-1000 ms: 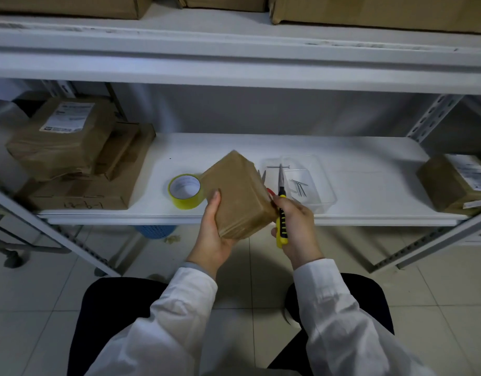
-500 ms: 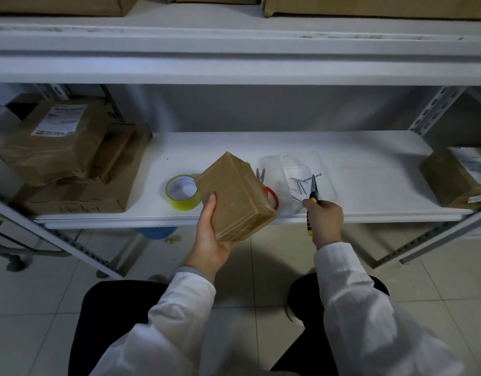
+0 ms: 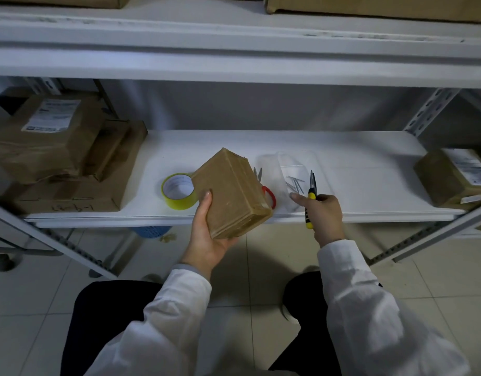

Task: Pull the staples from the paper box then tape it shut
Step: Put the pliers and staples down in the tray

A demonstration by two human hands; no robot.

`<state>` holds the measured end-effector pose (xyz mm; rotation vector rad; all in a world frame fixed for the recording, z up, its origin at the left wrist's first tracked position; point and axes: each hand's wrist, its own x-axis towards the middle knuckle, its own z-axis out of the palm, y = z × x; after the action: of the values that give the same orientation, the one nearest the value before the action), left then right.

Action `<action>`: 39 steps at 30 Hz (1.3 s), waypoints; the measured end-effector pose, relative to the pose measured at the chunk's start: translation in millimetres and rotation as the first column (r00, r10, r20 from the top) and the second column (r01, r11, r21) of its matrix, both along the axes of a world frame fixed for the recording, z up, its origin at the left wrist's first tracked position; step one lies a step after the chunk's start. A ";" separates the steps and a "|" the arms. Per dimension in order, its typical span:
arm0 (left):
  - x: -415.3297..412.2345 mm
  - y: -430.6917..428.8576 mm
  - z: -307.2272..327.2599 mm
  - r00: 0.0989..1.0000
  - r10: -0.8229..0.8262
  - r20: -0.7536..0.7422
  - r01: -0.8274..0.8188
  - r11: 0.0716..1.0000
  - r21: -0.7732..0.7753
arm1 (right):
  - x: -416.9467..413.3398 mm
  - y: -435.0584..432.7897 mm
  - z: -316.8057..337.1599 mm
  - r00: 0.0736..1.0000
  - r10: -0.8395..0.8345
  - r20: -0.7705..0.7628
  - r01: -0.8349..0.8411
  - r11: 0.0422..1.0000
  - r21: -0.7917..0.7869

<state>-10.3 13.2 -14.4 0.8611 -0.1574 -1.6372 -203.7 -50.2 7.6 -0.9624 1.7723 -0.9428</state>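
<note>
Over the front edge of the smooth white shelf (image 3: pixel 356 185), a rectangular brown paper box (image 3: pixel 231 194) is being held tilted, gripped from beneath by the left hand (image 3: pixel 207 237). A clear plastic tray (image 3: pixel 272 169) and a round yellow tape roll (image 3: pixel 178 194) are being borne by the shelf. Slim yellow-handled pliers (image 3: pixel 311 191) are being gripped by the right hand (image 3: pixel 322 213), forefinger extended, beside thin metal staples (image 3: pixel 295 183) in the tray.

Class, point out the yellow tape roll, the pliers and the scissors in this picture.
yellow tape roll (image 3: pixel 179 204): head view, outer yellow band.
pliers (image 3: pixel 311 185): head view, metal nose.
scissors (image 3: pixel 273 197): head view, red handle loop.
</note>
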 end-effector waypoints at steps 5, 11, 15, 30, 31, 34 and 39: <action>6.6 -1.6 4.7 0.999 0.012 0.052 -0.012 1.000 -0.010 | 10.5 -4.8 20.6 0.977 0.110 0.181 -0.121 0.991 0.050; 19.9 -5.5 5.6 0.989 0.026 0.147 -0.020 0.999 -0.045 | 28.0 -8.8 36.4 0.897 0.261 0.358 -0.320 0.941 0.114; 32.1 -8.9 4.3 0.980 0.051 0.194 -0.037 0.997 -0.075 | 36.0 -10.3 38.2 0.876 0.273 0.399 -0.347 0.929 0.127; 56.9 -30.6 -8.5 0.989 0.041 0.142 -0.035 0.999 -0.040 | 93.3 -48.3 -53.4 0.648 0.399 -0.649 -0.490 0.871 0.047; 56.2 -30.6 -9.6 0.991 0.034 0.133 -0.029 0.999 -0.038 | 96.2 -49.8 -56.9 0.623 0.411 -0.666 -0.495 0.866 0.072; 55.4 -28.0 -15.3 0.997 0.016 0.072 -0.016 1.000 -0.008 | 102.6 -49.5 -65.5 0.520 0.429 -0.739 -0.516 0.847 0.129; 59.2 -28.2 -26.1 0.997 0.017 0.081 -0.018 1.000 0.011 | 109.2 -51.4 -73.5 0.463 0.400 -0.791 -0.454 0.873 0.175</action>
<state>49.0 -15.0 -40.4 0.9360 -0.1966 -1.5885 -94.5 -101.7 -65.9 -2.0136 2.0342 -0.1730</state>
